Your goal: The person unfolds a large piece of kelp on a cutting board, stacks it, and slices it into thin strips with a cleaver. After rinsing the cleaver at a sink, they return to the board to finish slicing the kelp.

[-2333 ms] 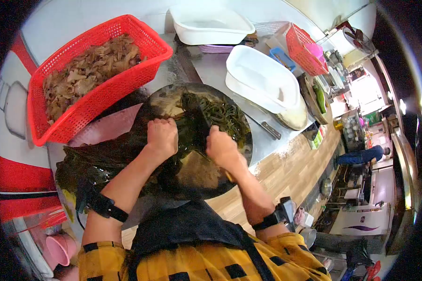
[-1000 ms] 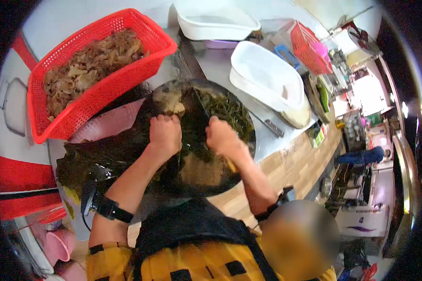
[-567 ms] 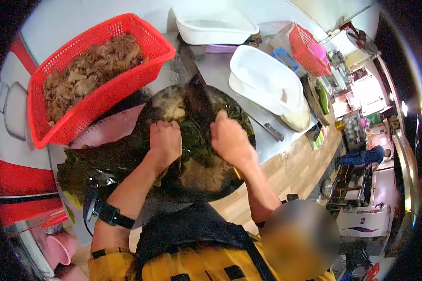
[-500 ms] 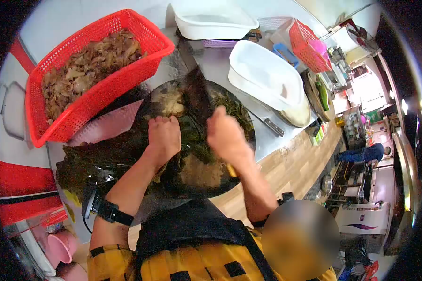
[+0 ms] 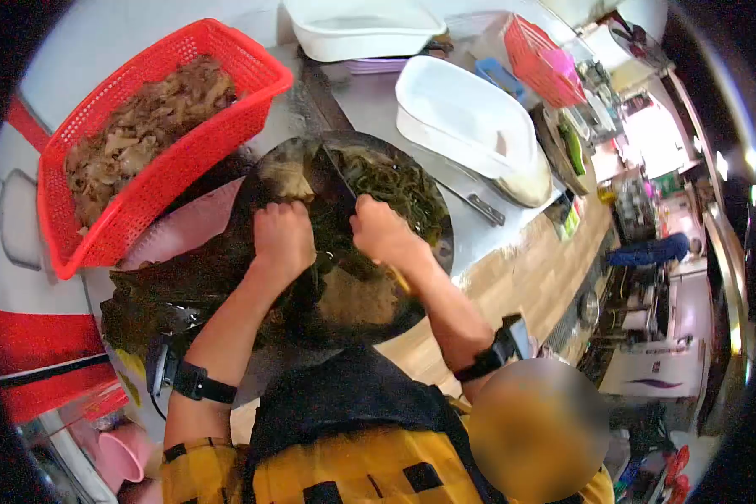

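A round dark chopping board (image 5: pixel 357 302) lies in front of me, with wet dark green kelp across it. My left hand (image 5: pixel 283 241) presses down on the kelp sheet (image 5: pixel 172 290), fingers curled, left of the blade. The sheet spreads leftward past the board's edge. My right hand (image 5: pixel 388 235) is closed around the handle of a cleaver (image 5: pixel 329 186), whose blade points away from me between the two hands. Right of the blade lies a heap of cut kelp strips (image 5: pixel 395 181). Where the cutting edge meets the kelp is hard to see.
A red basket (image 5: pixel 164 181) of brownish pieces stands at the left. White tubs (image 5: pixel 470 118) sit at the back, and a knife (image 5: pixel 479 206) lies right of the board. A cucumber-like vegetable (image 5: pixel 573 149) rests farther right. Another person (image 5: pixel 655 250) is in the background.
The cleaver and my right hand have shifted slightly left, and the blade now shows more edge-on, uncovering more kelp strips. My left hand stays on the kelp. The whole view has shifted a little.
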A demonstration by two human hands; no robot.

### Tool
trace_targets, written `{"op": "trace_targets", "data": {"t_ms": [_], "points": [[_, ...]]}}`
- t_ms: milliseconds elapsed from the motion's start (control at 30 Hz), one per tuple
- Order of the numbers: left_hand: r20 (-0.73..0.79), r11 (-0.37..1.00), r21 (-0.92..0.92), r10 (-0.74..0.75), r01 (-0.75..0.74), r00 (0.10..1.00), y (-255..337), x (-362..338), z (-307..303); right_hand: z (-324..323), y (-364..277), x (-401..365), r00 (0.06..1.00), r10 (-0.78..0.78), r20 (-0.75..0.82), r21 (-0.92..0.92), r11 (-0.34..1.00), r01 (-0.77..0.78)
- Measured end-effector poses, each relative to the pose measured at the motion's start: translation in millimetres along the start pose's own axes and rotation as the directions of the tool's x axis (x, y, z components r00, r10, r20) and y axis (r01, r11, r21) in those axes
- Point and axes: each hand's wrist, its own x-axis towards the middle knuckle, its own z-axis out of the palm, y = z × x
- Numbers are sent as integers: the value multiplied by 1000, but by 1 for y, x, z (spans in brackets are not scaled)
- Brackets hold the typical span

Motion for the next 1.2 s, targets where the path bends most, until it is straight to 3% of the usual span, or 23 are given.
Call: {"op": "trace_targets", "data": {"t_ms": [33, 200, 267, 300, 333, 367, 433, 533, 600, 667, 767, 833, 867, 933, 967, 1000, 1067, 1133, 1200], "points": [[19, 1000, 1, 4, -4, 1000, -1, 1, -1, -6, 6, -1, 1000, 3, 20, 78, 997, -5], [75, 1000, -24, -19, 21, 997, -3, -3, -20, 5, 41, -32, 993, -50, -109, -17, 999, 48], [116, 997, -63, -43, 51, 992, -5, 2, -33, 7, 49, -40, 996, 61, -67, 178, 983, -49], [172, 991, -113, -53, 74, 984, -7, 4, -42, 9, 50, -42, 985, -27, -170, 114, 992, 47], [233, 982, -160, -60, 99, 971, -9, 4, -50, 9, 52, -46, 985, -28, -170, 122, 991, 50], [180, 981, -176, -45, 77, 983, -12, 4, -54, 8, 52, -50, 985, 18, -172, 164, 986, 11], [157, 976, -199, -56, 87, 986, -16, 5, -59, 9, 49, -56, 984, 73, -160, 213, 976, -38], [137, 972, -213, -69, 98, 988, -13, 6, -61, 23, 44, -63, 987, -7, -161, 86, 996, 21], [179, 976, -195, -66, 102, 982, -9, 4, -64, 21, 25, -67, 999, 26, -42, 59, 998, -24], [173, 973, -211, -60, 96, 983, -8, 1, -58, 26, 19, -66, 1000, 19, -17, 51, 999, -18], [132, 976, -207, -41, 68, 990, -4, 1, -45, 38, 25, -50, 990, -39, -137, 129, 990, 57], [106, 986, -166, -8, 25, 994, 0, 0, -31, 37, 16, -46, 992, 54, -118, 371, 929, -7], [109, 985, -168, -17, 36, 994, 1, 0, -20, 18, 8, -51, 982, 179, 56, 520, 835, -182], [-14, 997, -45, 56, -57, 998, 4, 1, -7, 27, 24, -40, 986, 164, 18, 575, 806, -144], [103, 999, -49, 23, -18, 994, 7, 2, -11, 22, 27, -40, 986, 157, 49, 567, 808, -157], [88, 999, -49, 12, -8, 996, 7, 3, -11, 17, 31, -39, 989, 142, 41, 561, 816, -140], [84, 999, 3, 37, -37, 996, 6, -1, -6, 16, 42, -39, 992, 15, -128, 254, 967, 18], [148, 1000, -11, -5, 7, 989, 7, -2, -11, -5, 24, -49, 991, 80, -104, 190, 980, -59], [276, 999, -51, 28, -14, 961, 1, -1, -20, -11, 22, -52, 889, -202, -410, -13, 976, 216]]}}
